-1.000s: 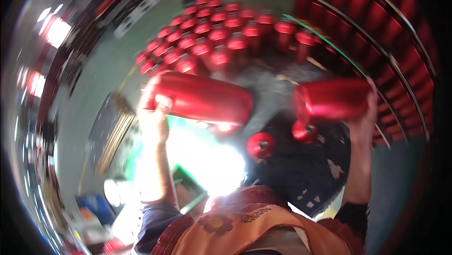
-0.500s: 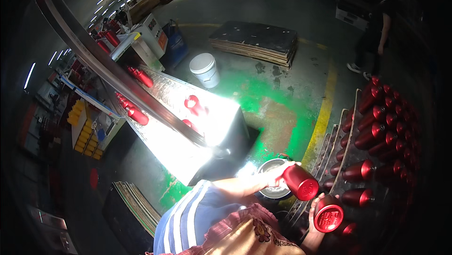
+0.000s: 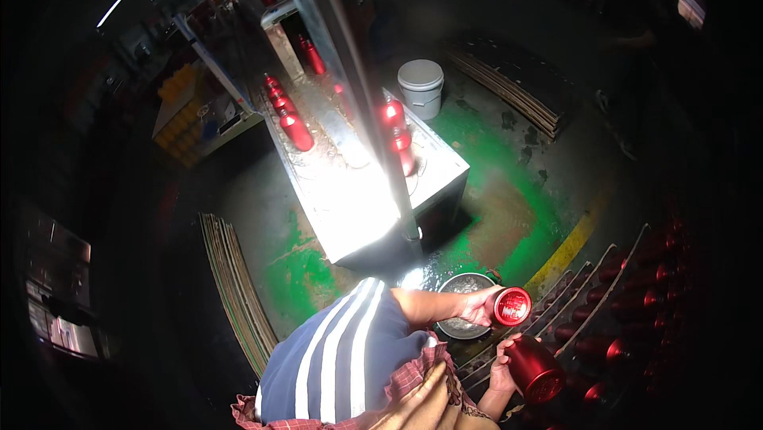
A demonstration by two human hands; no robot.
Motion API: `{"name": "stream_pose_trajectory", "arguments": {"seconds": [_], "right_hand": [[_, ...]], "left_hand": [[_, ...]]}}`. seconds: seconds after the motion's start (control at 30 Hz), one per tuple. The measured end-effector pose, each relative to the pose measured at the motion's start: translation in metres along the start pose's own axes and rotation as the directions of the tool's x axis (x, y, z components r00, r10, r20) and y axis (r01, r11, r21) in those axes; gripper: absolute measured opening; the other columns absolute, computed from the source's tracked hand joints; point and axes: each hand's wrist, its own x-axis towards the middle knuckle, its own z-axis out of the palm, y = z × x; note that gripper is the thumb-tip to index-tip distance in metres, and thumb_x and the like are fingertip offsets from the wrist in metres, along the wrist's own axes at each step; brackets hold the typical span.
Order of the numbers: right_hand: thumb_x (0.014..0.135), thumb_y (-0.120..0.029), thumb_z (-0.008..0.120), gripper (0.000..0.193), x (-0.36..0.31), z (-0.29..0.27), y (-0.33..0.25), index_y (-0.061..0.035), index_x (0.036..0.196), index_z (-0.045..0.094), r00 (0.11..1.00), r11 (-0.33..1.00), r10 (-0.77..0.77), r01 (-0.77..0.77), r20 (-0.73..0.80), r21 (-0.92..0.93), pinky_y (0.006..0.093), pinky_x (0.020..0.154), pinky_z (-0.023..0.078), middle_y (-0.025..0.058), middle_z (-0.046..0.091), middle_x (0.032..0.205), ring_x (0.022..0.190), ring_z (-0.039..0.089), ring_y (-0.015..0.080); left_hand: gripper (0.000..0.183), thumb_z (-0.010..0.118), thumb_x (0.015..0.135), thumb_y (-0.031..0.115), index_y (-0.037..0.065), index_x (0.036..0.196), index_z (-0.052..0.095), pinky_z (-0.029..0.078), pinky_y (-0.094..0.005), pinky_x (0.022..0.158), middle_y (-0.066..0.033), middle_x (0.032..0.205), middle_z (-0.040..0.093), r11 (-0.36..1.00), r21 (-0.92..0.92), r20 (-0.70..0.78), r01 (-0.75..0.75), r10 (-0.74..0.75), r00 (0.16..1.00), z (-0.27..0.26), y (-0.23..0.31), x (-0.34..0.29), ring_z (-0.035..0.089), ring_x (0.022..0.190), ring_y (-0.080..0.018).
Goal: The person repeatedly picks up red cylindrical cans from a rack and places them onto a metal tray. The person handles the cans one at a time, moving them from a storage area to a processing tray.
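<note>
My left hand (image 3: pixel 479 305) is closed around a shiny red metal bottle (image 3: pixel 511 308), whose round base faces up toward me. Just nearer, my right hand (image 3: pixel 501 364) grips a second red bottle (image 3: pixel 536 368), tilted so that its side shows and its base points down to the right. The two bottles are close together but apart. Beneath the left forearm and hand lies a round metal basin (image 3: pixel 455 330) of what looks like water, partly covered by them. The necks of both held bottles are out of sight.
Several red bottles lie in dim rows (image 3: pixel 612 348) on the right, between thin boards. Ahead, a brightly lit worktable (image 3: pixel 350 215) carries standing red bottles (image 3: pixel 296 132), with a metal beam (image 3: pixel 362 104) crossing above. A white bucket (image 3: pixel 421 96) and board stacks (image 3: pixel 230 271) stand on the floor.
My view has swung to the right, and the walking person is out of it. The left bottle has turned its base toward me; the right one has tipped to show its side.
</note>
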Motion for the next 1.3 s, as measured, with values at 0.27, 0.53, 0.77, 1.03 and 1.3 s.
{"name": "stream_pose_trajectory", "arguments": {"seconds": [0.27, 0.53, 0.77, 1.03, 1.3], "right_hand": [[0.099, -0.035, 0.05, 0.042, 0.003, 0.01, -0.002, -0.0307, 0.14, 0.052, 0.998, 0.998, 0.055, -0.055, -0.005, 0.008, 0.052, 0.089, 0.053, 0.0184, 0.042, 0.142, 0.125, 0.043, 0.0396], [0.1, -0.037, 0.051, 0.046, -0.017, 0.053, -0.015, -0.0261, 0.144, 0.047, 0.987, 0.973, -0.114, 0.134, 0.11, -0.189, 0.0563, 0.096, 0.049, 0.0206, 0.037, 0.146, 0.128, 0.041, 0.0413], [0.099, -0.043, 0.049, 0.047, -0.197, 0.086, -0.089, -0.0136, 0.135, 0.054, 0.635, 0.518, -0.764, 0.497, -0.116, -0.696, 0.0521, 0.096, 0.049, 0.0171, 0.049, 0.136, 0.121, 0.051, 0.0362], [0.095, -0.037, 0.059, 0.051, -0.379, 0.131, 0.015, -0.0062, 0.135, 0.055, -0.452, -0.31, -0.844, -0.027, 0.288, -0.95, 0.041, 0.098, 0.047, 0.0145, 0.055, 0.134, 0.12, 0.054, 0.0271], [0.084, -0.018, 0.07, 0.036, -0.347, 0.138, 0.026, -0.007, 0.119, 0.068, -0.283, -0.296, -0.776, -0.627, 0.564, -0.721, 0.0432, 0.108, 0.041, 0.0118, 0.053, 0.137, 0.129, 0.049, 0.0286]], "left_hand": [[0.058, 0.041, 0.098, 0.059, 0.009, 0.114, 0.066, 0.053, -0.04, 0.092, -0.007, 0.112, 0.071, 1.0, 0.013, -0.009, 0.023, -0.023, 1.0, 0.013, 0.003, -0.014, 0.067, 0.102, -0.0205], [0.044, 0.05, 0.098, 0.051, 0.015, 0.12, 0.062, 0.057, -0.0462, 0.085, -0.008, 0.112, 0.069, 0.999, -0.008, -0.243, -0.04, 0.037, 0.969, 0.052, 0.038, -0.022, 0.069, 0.097, -0.0257], [0.043, 0.054, 0.098, 0.047, 0.012, 0.123, 0.056, 0.056, -0.0414, 0.085, -0.0082, 0.112, 0.064, 0.929, 0.371, -0.227, 0.005, 0.086, 0.97, 0.099, 0.074, 0.021, 0.064, 0.098, -0.0215], [0.043, 0.059, 0.094, 0.032, -0.001, 0.122, 0.062, 0.044, -0.0349, 0.099, -0.0136, 0.116, 0.063, 0.164, 0.946, 0.221, -0.28, 0.305, 0.926, 0.187, 0.112, 0.129, 0.059, 0.108, -0.0219], [0.035, 0.072, 0.074, 0.001, 0.003, 0.109, 0.073, 0.043, -0.0381, 0.104, -0.0134, 0.129, 0.061, -0.273, 0.823, 0.486, -0.498, -0.115, 0.866, 0.268, -0.008, 0.184, 0.054, 0.122, -0.0253]]}}
